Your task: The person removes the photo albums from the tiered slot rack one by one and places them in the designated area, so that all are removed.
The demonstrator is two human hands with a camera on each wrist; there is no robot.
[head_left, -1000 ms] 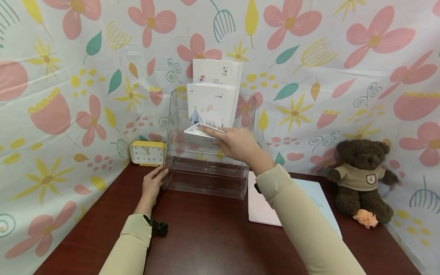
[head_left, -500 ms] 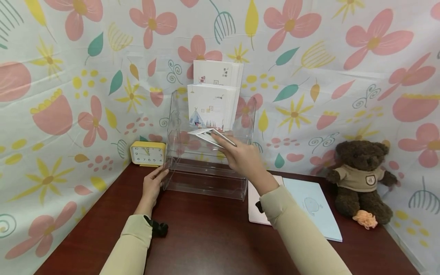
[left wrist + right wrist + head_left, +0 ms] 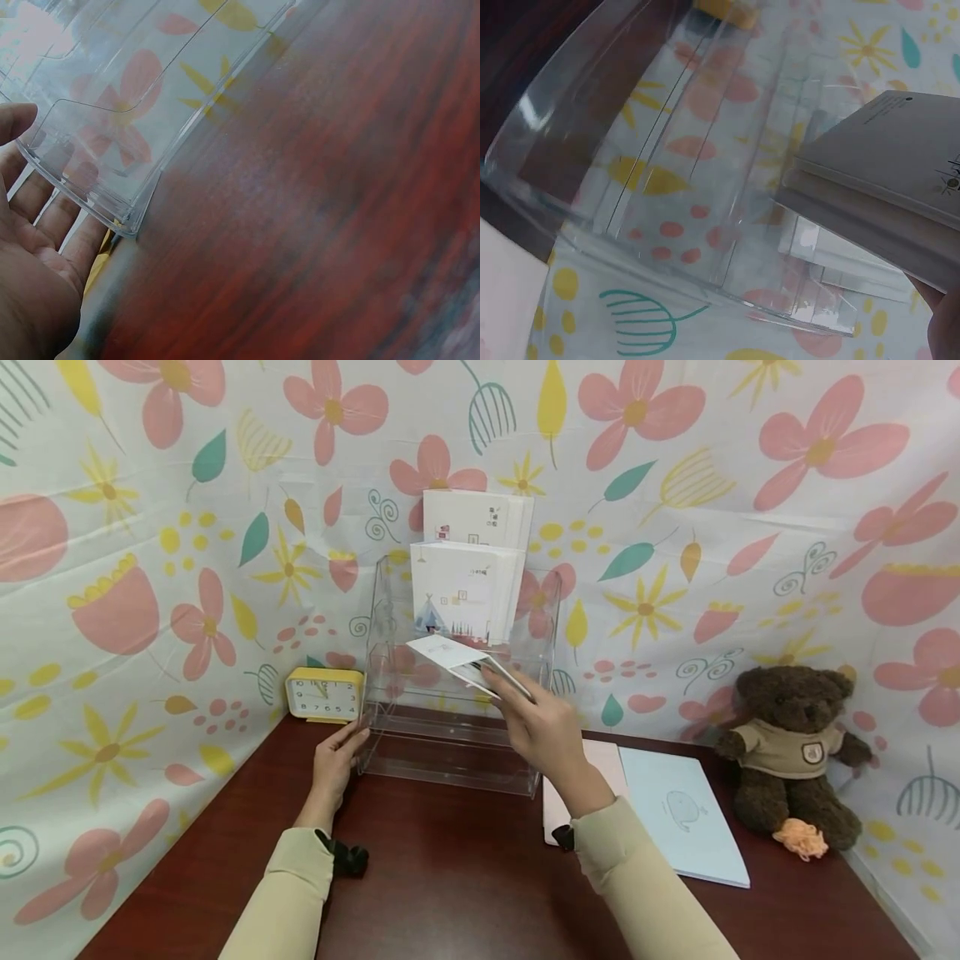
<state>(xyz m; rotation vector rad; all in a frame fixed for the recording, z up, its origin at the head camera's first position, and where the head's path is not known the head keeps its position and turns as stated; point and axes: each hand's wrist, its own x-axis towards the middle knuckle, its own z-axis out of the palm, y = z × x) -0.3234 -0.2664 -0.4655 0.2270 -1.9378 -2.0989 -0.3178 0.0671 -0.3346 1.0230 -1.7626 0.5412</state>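
A clear plastic tiered rack [image 3: 450, 774] stands on the table, with white notebooks [image 3: 457, 585] upright in its rear tiers. My left hand [image 3: 330, 770] grips the rack's lower left side; in the left wrist view the thumb is on one face of the clear panel [image 3: 97, 142] and the fingers are behind it. In front of the upper tiers, my right hand [image 3: 546, 731] holds what look like two white notebooks [image 3: 444, 652], splayed apart at an angle. In the right wrist view their pale covers [image 3: 892, 142] and thick edges show, with most of the hand out of frame.
A yellow alarm clock [image 3: 325, 695] stands left of the rack. To the right lie a pink notebook [image 3: 557, 814] and a light blue notebook [image 3: 678, 810]. Beyond them sits a brown teddy bear [image 3: 795, 735] with a peach yarn bundle [image 3: 801, 839]. A flowered cloth hangs behind.
My right hand has moved down, right and back from the upright notebooks, turning the held notebooks so that a cover now faces up. The left hand stays on the rack.
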